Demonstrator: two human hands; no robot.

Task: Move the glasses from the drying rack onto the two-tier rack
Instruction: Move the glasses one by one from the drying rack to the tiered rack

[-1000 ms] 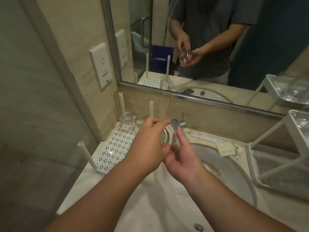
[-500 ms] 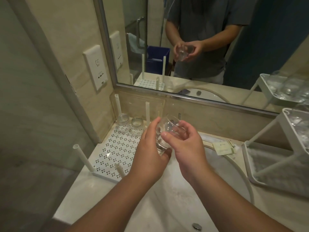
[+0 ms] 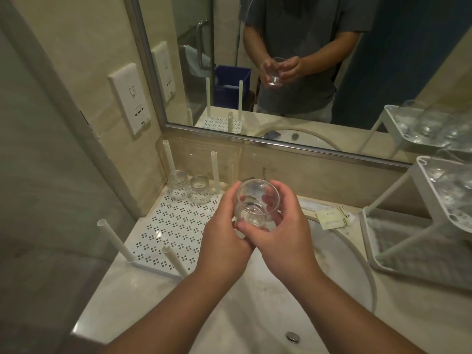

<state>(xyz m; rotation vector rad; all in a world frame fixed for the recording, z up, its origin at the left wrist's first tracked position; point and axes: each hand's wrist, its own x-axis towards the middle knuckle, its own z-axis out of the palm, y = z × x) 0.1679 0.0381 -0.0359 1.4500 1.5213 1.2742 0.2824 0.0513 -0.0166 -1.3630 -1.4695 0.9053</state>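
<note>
— What's on the drying rack [image 3: 173, 226]?
— Two upturned glasses [image 3: 190, 186] at its back corner. The two-tier rack [image 3: 398, 241] carries several, blurred, uncountable.
— And the hands?
— Left hand [image 3: 224, 233] and right hand [image 3: 283, 233] both curl round one clear tumbler [image 3: 255, 203] over the sink [image 3: 268, 302]; a second ago it lay tipped, now it's mouth-up.

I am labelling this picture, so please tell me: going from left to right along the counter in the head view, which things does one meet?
Drying rack → two glasses standing on it → glass held by both hands → paper packets → two-tier rack.
</note>
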